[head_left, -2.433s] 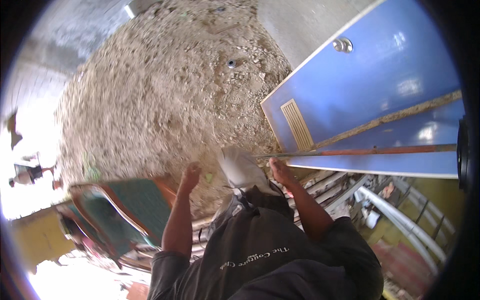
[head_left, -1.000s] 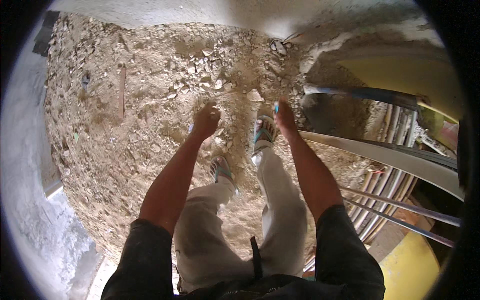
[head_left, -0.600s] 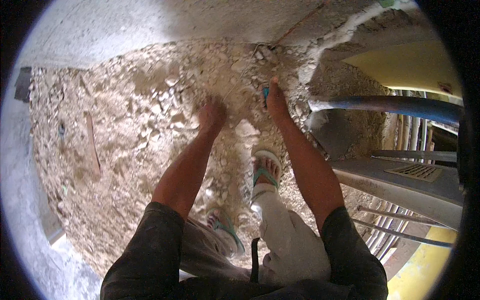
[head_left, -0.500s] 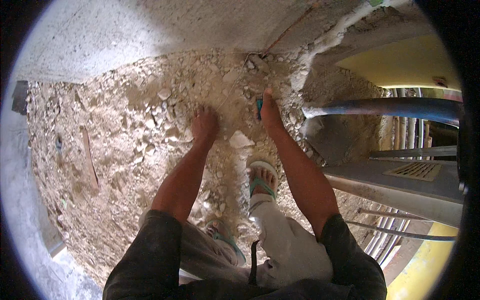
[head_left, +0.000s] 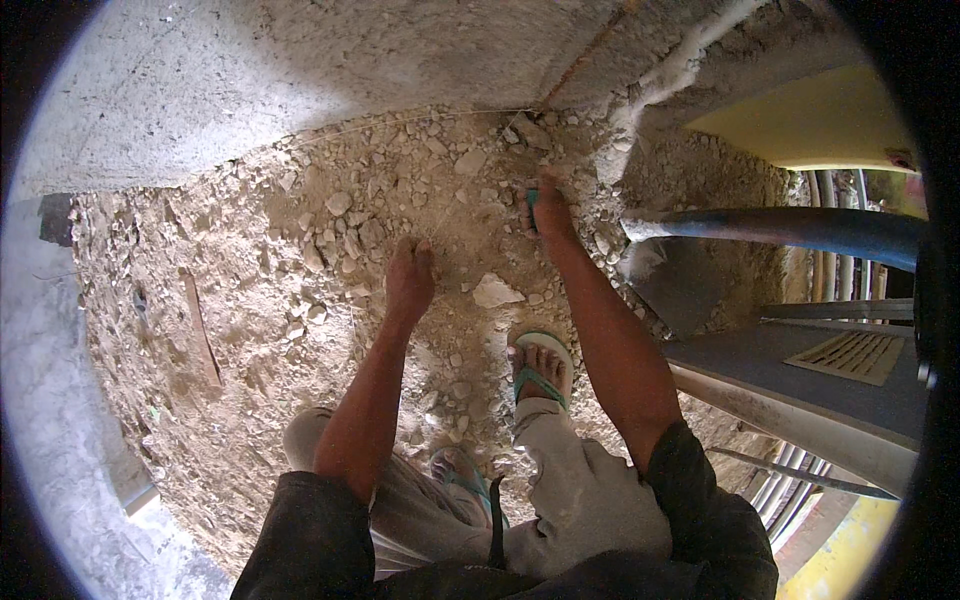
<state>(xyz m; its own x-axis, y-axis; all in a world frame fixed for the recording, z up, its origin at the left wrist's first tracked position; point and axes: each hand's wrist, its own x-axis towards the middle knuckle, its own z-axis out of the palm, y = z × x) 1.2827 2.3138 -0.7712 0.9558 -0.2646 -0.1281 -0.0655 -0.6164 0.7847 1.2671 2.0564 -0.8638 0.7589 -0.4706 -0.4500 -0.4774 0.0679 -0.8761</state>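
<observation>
My left hand point(head_left: 409, 280) hangs just over the rubble point(head_left: 372, 236), its fingers bent together; whatever they pinch is too small to make out. Farther off and to the right, my right hand point(head_left: 553, 212) is closed round a small teal and dark object point(head_left: 531, 208) that is mostly hidden by the fingers. A thin pale string point(head_left: 400, 121) runs across the stones along the foot of the concrete wall point(head_left: 330, 60). One pale flat stone point(head_left: 497, 291) lies between my forearms.
My sandalled foot point(head_left: 543, 365) stands among the stones. To the right are a blue pipe point(head_left: 790, 226), a grey panel with a slatted vent point(head_left: 845, 357) and a yellow surface point(head_left: 820, 120). A brown strip point(head_left: 200, 330) lies on the left.
My left hand has drawn back a little toward me. The string, earlier slanting from near that hand to the wall, now lies leftward along the wall's foot. The view has shifted slightly.
</observation>
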